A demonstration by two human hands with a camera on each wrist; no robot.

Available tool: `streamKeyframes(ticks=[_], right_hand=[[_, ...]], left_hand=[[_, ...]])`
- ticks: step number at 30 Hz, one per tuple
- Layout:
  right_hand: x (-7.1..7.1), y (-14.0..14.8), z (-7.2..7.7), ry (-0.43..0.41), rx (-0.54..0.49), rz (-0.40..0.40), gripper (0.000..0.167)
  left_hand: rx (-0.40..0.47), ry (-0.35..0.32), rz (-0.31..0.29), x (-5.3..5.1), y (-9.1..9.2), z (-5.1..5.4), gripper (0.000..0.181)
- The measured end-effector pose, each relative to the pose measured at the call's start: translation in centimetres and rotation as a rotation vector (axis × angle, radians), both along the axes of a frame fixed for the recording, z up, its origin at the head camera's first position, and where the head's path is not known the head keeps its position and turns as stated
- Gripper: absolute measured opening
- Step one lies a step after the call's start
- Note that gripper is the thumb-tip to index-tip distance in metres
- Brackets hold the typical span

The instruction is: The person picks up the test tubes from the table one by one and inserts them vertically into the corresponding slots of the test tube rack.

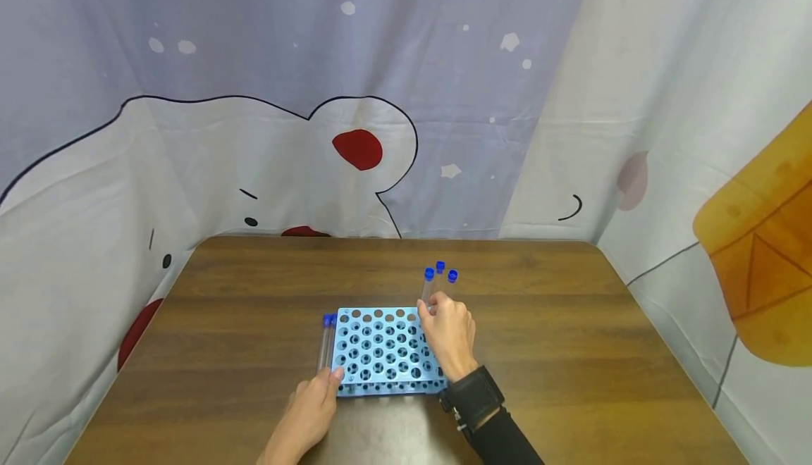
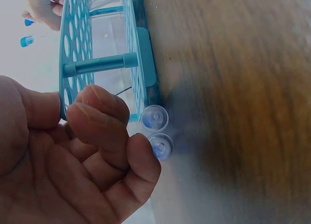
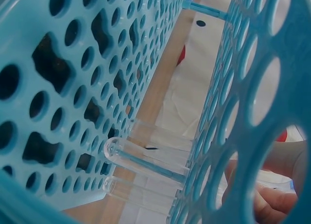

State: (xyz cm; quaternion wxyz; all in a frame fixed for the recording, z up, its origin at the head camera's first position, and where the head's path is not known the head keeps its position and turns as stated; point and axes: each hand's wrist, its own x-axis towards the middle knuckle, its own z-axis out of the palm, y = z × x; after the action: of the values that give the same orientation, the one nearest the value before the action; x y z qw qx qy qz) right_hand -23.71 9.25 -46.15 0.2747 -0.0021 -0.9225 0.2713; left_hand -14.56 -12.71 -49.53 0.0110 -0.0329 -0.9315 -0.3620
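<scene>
A light blue test tube rack point(image 1: 377, 345) stands on the table. At its front left corner, my left hand point(image 1: 309, 408) grips the upper plate, the thumb on the edge. My right hand point(image 1: 449, 331) is over the rear right corner, its fingers point(image 3: 277, 197) curled round a clear test tube above the plate. Three blue-capped test tubes point(image 1: 429, 278) rise there behind the hand; the right wrist view shows rounded tube ends point(image 3: 141, 158) below the upper plate. Two more blue-capped tubes point(image 1: 325, 342) lie along the rack's left side, their bottoms point(image 2: 155, 118) near my left fingers.
The brown wooden table point(image 1: 254, 275) extends around the rack on all sides. A patterned curtain point(image 1: 266, 148) hangs behind the table and along its sides. A black band point(image 1: 472, 396) is on the right wrist.
</scene>
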Motion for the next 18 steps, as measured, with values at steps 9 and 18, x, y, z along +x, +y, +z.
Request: streamKeyframes(ticks=[9,18], right_hand=[[0.21,-0.04,-0.03,-0.016,-0.002,0.015,0.02],[-0.06,0.01,-0.2,0.01,0.036,0.002,0.02]], left_hand=[[-0.008,-0.016,-0.002,0.13,-0.03,0.06,0.037],[-0.001,0.002,-0.005,-0.04,0.02,0.18,0.037]])
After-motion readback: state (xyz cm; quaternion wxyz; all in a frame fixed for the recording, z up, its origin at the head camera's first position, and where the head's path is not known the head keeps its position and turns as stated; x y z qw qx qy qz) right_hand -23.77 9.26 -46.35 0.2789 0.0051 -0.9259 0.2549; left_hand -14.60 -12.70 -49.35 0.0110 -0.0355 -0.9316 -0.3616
